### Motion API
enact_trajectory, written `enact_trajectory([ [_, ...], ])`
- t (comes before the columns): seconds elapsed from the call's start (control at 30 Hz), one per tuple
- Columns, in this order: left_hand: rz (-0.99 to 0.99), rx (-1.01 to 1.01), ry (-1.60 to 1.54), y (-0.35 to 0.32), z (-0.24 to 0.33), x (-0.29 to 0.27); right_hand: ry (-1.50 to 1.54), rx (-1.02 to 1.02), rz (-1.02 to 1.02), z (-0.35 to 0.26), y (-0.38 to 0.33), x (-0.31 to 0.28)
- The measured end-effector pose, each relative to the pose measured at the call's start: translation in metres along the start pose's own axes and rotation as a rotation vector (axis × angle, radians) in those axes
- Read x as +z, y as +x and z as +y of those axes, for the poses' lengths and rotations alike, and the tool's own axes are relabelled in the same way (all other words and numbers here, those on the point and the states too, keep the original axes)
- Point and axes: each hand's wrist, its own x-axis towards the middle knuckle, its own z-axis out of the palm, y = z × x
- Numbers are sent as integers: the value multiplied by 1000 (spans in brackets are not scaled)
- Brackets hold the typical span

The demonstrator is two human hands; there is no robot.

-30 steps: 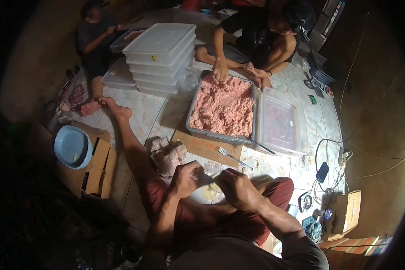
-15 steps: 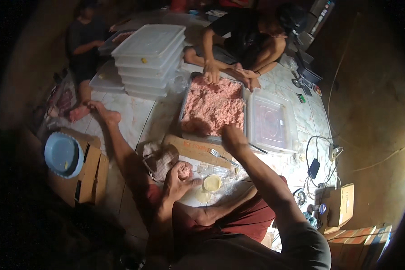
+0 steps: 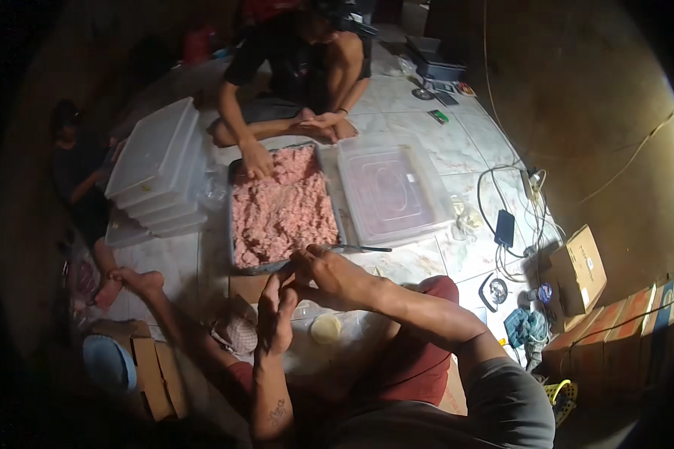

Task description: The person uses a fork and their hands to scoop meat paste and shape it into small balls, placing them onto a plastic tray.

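My left hand [image 3: 277,318] is raised and cupped just in front of the tray; the ball of ground meat seen in it earlier is now hidden. Against its fingertips my right hand [image 3: 329,277] is closed, and a thin dark-handled utensil [image 3: 367,249] sticks out from behind it, apparently in its grip. Beyond both hands lies a grey tray [image 3: 231,224] full of pink ground meat [image 3: 284,202]. A stack of pale round dough wrappers [image 3: 326,328] rests on the floor below my right hand.
A co-worker's hand [image 3: 257,161] touches the meat at the tray's far side. A lidded clear plastic box [image 3: 393,191] stands to the right, stacked boxes [image 3: 153,153] to the left. Cables with a black adapter [image 3: 505,228], a checkered cloth [image 3: 236,333] and a blue basin [image 3: 108,362] lie around.
My right hand has come back from the tray's near edge to meet my left. My left hand has risen toward the tray. The view has swung right, shifting the scene leftward.
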Motion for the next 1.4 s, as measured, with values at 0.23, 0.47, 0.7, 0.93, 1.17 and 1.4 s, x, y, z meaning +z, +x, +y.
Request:
enact_trajectory([
  [0.23,58,-29,126,25,1,28,-138,136,301,126,-7,-70],
  [0.47,77,-267,232,-27,-58,-25,25,474,-303,237,-11,-39],
  [0.7,290,-405,578,-91,-82,-71,11,594,-359,181,2,-45],
  [0.93,596,-727,1638,-56,-86,-63,66,295,609,146,-4,-78],
  [1.17,689,-516,1603,-81,-108,-206,554,261,37,8,-40,18],
  [1.4,965,1,712,-96,-52,-125,1016,266,-185,-52,-33,149],
])
